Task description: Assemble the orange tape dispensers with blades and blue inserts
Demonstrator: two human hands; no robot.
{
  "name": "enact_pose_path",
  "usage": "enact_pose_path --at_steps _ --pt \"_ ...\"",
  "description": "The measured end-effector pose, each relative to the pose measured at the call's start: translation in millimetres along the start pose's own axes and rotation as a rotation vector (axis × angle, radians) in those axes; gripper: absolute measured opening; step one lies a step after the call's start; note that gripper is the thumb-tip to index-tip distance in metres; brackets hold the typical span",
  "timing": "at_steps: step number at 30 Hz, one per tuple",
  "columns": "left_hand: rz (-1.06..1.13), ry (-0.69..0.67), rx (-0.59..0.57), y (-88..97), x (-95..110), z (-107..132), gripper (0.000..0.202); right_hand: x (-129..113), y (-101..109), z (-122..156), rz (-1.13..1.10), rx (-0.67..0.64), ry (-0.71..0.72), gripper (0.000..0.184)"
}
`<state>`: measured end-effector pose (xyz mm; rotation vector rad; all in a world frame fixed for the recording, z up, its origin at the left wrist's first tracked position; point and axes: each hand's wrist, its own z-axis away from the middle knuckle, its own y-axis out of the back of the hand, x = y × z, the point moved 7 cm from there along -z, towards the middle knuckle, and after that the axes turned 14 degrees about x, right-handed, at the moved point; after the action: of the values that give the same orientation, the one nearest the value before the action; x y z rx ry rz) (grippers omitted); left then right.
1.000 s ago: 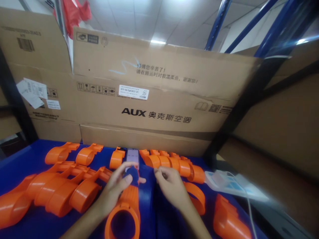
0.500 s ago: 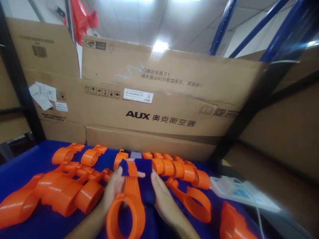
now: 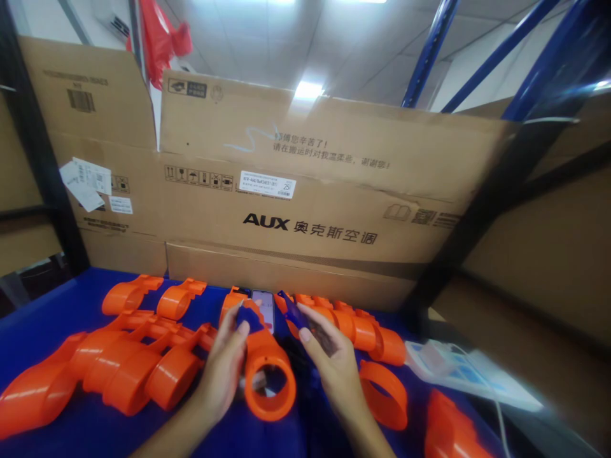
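Observation:
My left hand (image 3: 224, 356) is closed around the end of an orange plastic ring part (image 3: 271, 381), a hoop with a flat stem. A bit of dark blue material shows beside its thumb at the stem. The hoop points down towards me. To the right, my right hand (image 3: 331, 353) pinches a thin dark blue piece (image 3: 294, 312) between thumb and fingers, apart from the orange part. I cannot tell if the piece is cloth or plastic. Behind my hands lies a phone (image 3: 263, 305) with a lit screen, partly covered by them.
Several more orange ring parts (image 3: 126, 375) lie in rows on the blue surface (image 3: 42, 318) at left, others (image 3: 363, 331) at right. A single ring (image 3: 386, 394) sits near my right wrist. Behind stands a cardboard panel (image 3: 310, 203); a white power strip (image 3: 477, 375) with cable lies right.
My hands have moved apart and turned. The dark blue piece has come away from the orange part with my right hand. The orange hoop has shifted right and up, and the phone screen shows more.

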<state>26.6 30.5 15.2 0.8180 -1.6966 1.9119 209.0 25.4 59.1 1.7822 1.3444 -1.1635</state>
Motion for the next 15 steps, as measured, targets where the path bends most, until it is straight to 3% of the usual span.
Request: enact_pose_path --at_steps 7,15 --pt "-0.068 -0.091 0.041 4.8 0.5 -3.0 0.044 -6.3 -6.9 2.3 0.109 -0.054 0.143 0.038" --pt "-0.081 -0.097 0.028 3.4 2.1 -2.1 0.042 -3.8 -9.8 4.5 0.092 -0.086 0.135 0.033"
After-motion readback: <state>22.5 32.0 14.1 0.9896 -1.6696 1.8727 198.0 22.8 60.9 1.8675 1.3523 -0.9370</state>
